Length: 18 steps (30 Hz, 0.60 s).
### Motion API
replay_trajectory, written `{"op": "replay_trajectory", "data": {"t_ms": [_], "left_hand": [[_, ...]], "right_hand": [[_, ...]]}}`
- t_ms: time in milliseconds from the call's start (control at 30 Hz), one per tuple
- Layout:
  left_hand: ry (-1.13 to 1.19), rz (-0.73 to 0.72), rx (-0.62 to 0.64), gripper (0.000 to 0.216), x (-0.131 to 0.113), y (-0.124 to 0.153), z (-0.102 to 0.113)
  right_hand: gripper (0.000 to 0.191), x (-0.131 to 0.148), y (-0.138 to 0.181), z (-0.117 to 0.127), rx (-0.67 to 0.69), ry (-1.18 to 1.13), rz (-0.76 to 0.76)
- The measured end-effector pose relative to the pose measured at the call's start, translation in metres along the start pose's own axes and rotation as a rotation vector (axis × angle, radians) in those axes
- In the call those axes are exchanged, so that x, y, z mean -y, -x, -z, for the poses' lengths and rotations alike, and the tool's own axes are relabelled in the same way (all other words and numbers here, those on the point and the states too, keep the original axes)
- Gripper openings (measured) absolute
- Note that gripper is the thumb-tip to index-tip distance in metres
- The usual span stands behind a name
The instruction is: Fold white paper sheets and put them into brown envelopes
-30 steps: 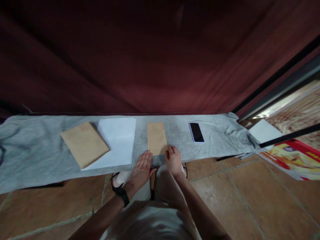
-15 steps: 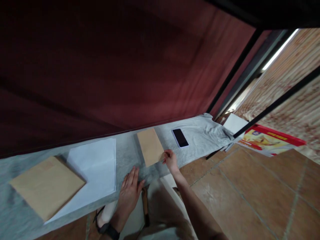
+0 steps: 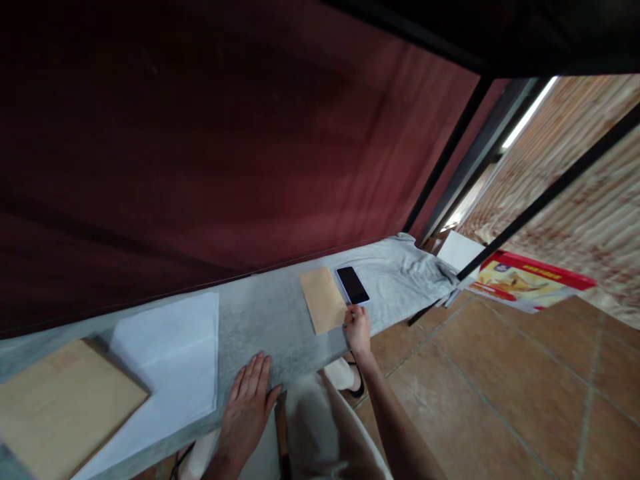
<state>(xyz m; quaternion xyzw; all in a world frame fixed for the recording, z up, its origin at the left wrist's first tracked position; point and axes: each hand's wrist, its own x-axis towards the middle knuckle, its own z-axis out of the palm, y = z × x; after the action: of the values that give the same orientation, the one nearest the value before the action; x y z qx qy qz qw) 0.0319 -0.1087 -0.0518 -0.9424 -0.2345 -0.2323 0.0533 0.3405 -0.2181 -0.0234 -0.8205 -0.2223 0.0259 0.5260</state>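
A small brown kraft-paper envelope point(image 3: 323, 301) lies flat on the grey cloth, with no flap visible from above. My right hand point(image 3: 358, 327) pinches its near right corner, thumb and fingers closed. Just beyond that hand rests a phone point(image 3: 353, 285), dark screen up, close along the envelope's right side. My left hand point(image 3: 250, 397) is flat, palm down and fingers out, on the near edge of the cloth-covered table point(image 3: 260, 310). To its left are white paper sheets point(image 3: 185, 353), partly covered by a larger brown kraft-paper stack point(image 3: 70, 407).
A dark red curtain point(image 3: 225, 167) hangs along the table's far side. Black frame poles point(image 3: 450, 153) rise at the right end, where the cloth is wrinkled. On the tiled floor point(image 3: 480, 360) beyond lie a red and yellow printed box point(image 3: 525, 280) and a white sheet point(image 3: 460, 253).
My right hand has slid the small envelope rightward across the cloth, up beside the phone. My left hand stays flat on the table edge. The view has shifted slightly.
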Motion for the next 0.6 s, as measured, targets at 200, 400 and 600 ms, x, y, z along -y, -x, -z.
{"op": "replay_trajectory", "data": {"t_ms": [200, 400, 600], "left_hand": [[-0.029, 0.006, -0.015, 0.062, -0.002, -0.001, 0.000], [-0.012, 0.010, -0.010, 0.063, -0.003, 0.000, 0.000], [-0.008, 0.009, -0.019, 0.063, -0.001, 0.001, -0.002]], "right_hand": [[0.025, 0.005, -0.003, 0.007, -0.014, 0.201, 0.049], [0.023, 0.012, 0.001, 0.008, 0.027, 0.397, 0.046], [0.025, 0.013, 0.009, 0.006, 0.019, 0.663, 0.084]]}}
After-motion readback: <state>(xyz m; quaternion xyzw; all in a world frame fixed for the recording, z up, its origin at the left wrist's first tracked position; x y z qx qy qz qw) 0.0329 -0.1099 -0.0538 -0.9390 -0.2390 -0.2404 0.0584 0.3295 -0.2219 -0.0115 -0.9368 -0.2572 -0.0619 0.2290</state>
